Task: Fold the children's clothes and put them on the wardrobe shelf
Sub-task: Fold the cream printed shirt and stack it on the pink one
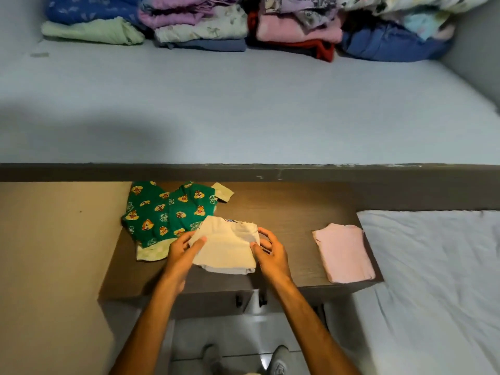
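On the near brown wooden dresser top [286,212] lie three garments: a green chipmunk-print cotton top [159,212] at left, a folded cream knit piece [227,250] in the middle, a folded pink cloth [343,253] at right. The left hand [184,249] and right hand [270,253] pinch the cream piece's side edges, fingers curled; it seems lifted slightly. The wardrobe shelf [243,104] lies beyond, straight ahead.
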